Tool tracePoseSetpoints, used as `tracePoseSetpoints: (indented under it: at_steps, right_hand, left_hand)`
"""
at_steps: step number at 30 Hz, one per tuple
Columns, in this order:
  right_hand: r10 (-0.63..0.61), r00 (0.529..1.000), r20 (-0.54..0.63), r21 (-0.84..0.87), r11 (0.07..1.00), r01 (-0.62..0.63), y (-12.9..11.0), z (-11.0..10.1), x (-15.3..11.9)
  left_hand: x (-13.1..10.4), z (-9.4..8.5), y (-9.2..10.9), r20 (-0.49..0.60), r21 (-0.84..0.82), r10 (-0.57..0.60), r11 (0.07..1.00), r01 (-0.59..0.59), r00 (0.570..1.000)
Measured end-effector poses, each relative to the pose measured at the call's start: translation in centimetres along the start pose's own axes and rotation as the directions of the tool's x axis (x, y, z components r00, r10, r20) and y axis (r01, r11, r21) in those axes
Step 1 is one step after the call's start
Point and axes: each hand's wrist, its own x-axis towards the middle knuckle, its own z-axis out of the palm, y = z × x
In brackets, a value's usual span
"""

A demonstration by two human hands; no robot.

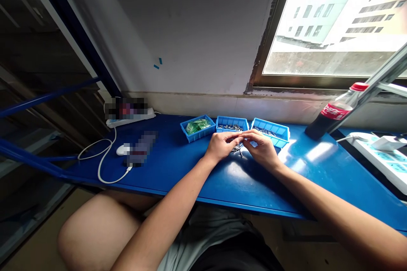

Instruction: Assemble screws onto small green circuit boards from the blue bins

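My left hand (222, 146) and my right hand (259, 146) meet above the blue table, fingertips pinched together. Whatever they hold between them is too small and too covered by the fingers to make out. Just below the fingers lies a small pile of dark metal pieces (238, 150), perhaps screws. Behind my hands stand three blue plastic bins. The left bin (190, 137) contains small green plastic packets (199, 125). Small dark metal parts (233, 128) fill the bottom of the middle bin (231, 120). Thin, long metal pieces (265, 131) lie in the right bin (281, 139).
A cola bottle (335, 112) leans by a metal bar at the right, near a white power strip (386, 154). On the left are a charging cable (103, 169), a white rounded object (122, 149) and a blurred-out dark device (141, 148). The table's front edge (248, 207) is before my lap.
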Motion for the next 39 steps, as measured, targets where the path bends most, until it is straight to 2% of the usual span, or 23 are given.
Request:
tracePoseSetpoints:
  at_steps: [5,11,15,20,25,28,33,36,39]
  right_hand:
    - [0.159,0.987,0.002,0.075,0.984,-0.159,-0.3,0.2,-0.1]
    - [0.240,0.970,0.035,0.151,0.958,-0.243,-0.6,0.2,-0.1]
    - [0.295,0.953,0.069,0.200,0.932,-0.303,-0.3,0.1,-0.1]
    - [0.290,0.954,0.076,0.159,0.941,-0.299,-0.7,-0.2,0.1]
    - [0.213,0.970,0.116,0.051,0.974,-0.220,-1.1,-0.3,0.1]
    - [0.160,0.975,0.157,0.015,0.986,-0.164,-1.1,-0.3,0.0]
    - [0.116,0.971,0.209,0.025,0.992,-0.124,-0.9,-0.1,-0.2]
    - [0.138,0.969,0.204,0.061,0.986,-0.153,-0.5,0.0,-0.2]
    - [0.170,0.966,0.193,0.081,0.979,-0.188,-0.2,0.0,-0.2]
  left_hand:
    - [-0.1,-0.1,-0.7,-0.040,0.084,0.020,0.996,-0.016,0.999]
    - [-0.2,-0.5,-0.7,-0.003,0.184,0.019,0.983,-0.019,1.000]
    - [-0.2,-0.5,-0.5,0.004,0.170,0.022,0.985,-0.022,1.000]
    - [0.2,-0.3,0.0,-0.033,0.069,-0.002,0.998,0.004,0.999]
    - [0.4,-0.2,0.0,-0.077,-0.120,-0.145,0.984,0.135,0.986]
    - [0.4,-0.2,0.0,-0.075,-0.154,-0.197,0.971,0.184,0.977]
    - [0.4,-0.2,0.0,-0.014,-0.102,-0.153,0.983,0.151,0.988]
    - [0.5,-0.2,-0.3,-0.009,-0.043,-0.116,0.992,0.115,0.993]
    - [0.5,-0.3,-0.5,-0.011,-0.063,-0.111,0.992,0.110,0.994]
